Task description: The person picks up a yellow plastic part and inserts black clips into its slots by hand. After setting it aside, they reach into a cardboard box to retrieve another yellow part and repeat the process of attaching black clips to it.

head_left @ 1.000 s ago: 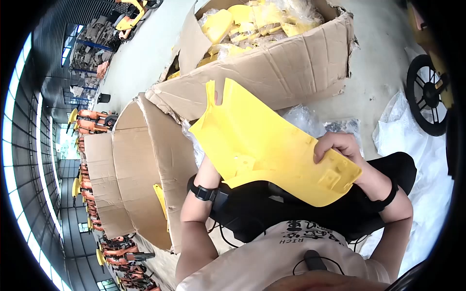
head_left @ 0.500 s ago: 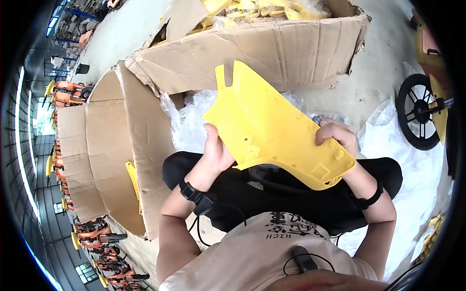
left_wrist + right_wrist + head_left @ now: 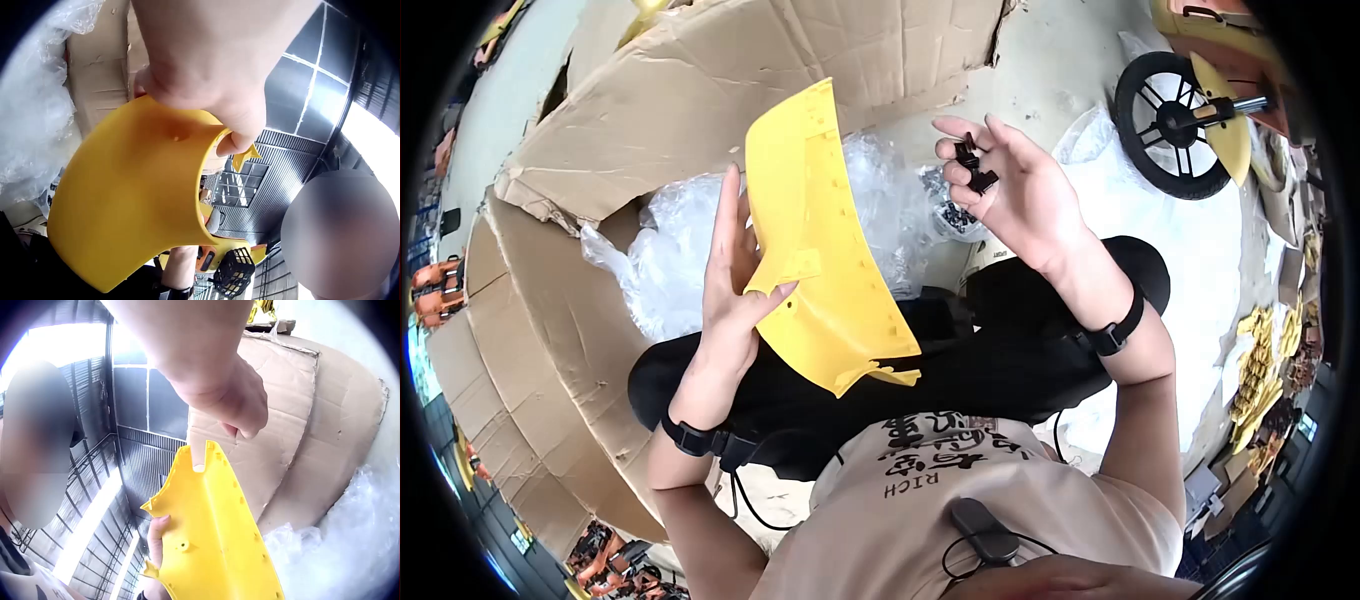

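A curved yellow plastic panel [image 3: 810, 230] stands roughly upright over the lap in the head view. My left hand [image 3: 730, 290] grips its left edge, thumb on the near face and other fingers partly hidden. The left wrist view shows the panel's smooth side [image 3: 125, 187] below that hand [image 3: 206, 81]. To the right of the panel, my right hand [image 3: 1030, 195] is turned palm up, fingers bent around small black pieces [image 3: 975, 170]. From the right wrist, the right hand [image 3: 231, 400] appears above the panel's notched end [image 3: 212, 506]; its black pieces are hidden there.
A large cardboard box [image 3: 730, 90] lies ahead, with another cardboard piece [image 3: 550, 330] at left. Clear plastic wrap [image 3: 675, 240] lies between box and knees, beside a bag of small dark parts [image 3: 953, 213]. A black wheel [image 3: 1175, 125] stands at upper right, near white sheeting [image 3: 1180, 300].
The panel has turned and moved left, and my left hand now grips it. My right hand has let go of the panel's end and now holds small black pieces. The head view has shifted.
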The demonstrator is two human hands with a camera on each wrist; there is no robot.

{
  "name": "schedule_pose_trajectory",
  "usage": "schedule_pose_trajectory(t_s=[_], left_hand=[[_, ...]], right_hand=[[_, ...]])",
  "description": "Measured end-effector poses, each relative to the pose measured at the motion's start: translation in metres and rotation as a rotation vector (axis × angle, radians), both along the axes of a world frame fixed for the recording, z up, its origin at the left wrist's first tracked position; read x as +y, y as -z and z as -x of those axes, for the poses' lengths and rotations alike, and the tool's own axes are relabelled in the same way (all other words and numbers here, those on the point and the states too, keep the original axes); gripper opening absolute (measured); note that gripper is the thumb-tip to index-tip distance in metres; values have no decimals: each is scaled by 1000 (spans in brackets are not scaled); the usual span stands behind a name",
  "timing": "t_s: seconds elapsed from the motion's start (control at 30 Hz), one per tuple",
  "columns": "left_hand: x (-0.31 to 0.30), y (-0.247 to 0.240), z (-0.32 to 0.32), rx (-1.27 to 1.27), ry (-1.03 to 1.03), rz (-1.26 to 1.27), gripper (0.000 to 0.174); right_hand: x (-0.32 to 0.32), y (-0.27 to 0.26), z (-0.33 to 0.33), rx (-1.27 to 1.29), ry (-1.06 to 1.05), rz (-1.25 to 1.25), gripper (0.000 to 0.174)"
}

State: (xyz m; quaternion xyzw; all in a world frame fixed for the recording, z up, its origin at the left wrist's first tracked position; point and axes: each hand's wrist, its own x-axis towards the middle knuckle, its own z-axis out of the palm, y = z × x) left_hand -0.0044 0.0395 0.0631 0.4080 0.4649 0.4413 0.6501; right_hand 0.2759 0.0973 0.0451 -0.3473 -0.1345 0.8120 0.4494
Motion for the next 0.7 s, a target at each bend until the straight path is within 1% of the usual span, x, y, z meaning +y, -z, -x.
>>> schedule_pose_trajectory(t_s=[0.03,0.1,0.13,0.17,0.23,0.27,0.33,0.37,0.43,0.47,0.53,0.6,0.67,0.7], left_hand=[[-1,6,-4,-29,9,31,104],[-3,19,-4,-64,13,89,104],[-5,25,-4,-82,21,135,104],[-6,28,-5,-95,10,145,104],[-6,32,-5,-28,27,161,103],[-7,36,-5,-35,17,169,103],[-8,44,-3,45,66,56,101],[-8,47,-2,41,54,62,101],[-7,52,-1,149,45,-41,112],[-6,52,-1,148,37,-39,112],[-3,49,1,105,38,-34,101],[-4,48,0,52,36,3,101],[-5,48,0,-2,62,37,101],[-6,48,1,-4,88,39,101]], right_hand=[[0,-1,-1,-20,-3,6,44],[-4,-7,3,-59,-80,-74,44],[-4,0,2,-15,-113,-94,41],[-5,1,3,-26,-125,-82,41],[-9,3,6,-83,-182,-141,35],[-10,5,8,-94,-203,-163,30],[-13,6,13,-93,-220,-169,29],[-15,6,16,-86,-220,-183,29],[-18,5,21,-110,-226,-198,27],[-17,4,23,-134,-221,-224,26],[-16,6,24,-121,-255,-256,25],[-16,9,21,-108,-284,-286,24],[-15,13,15,15,-373,-247,23],[-16,17,14,25,-372,-252,24]])
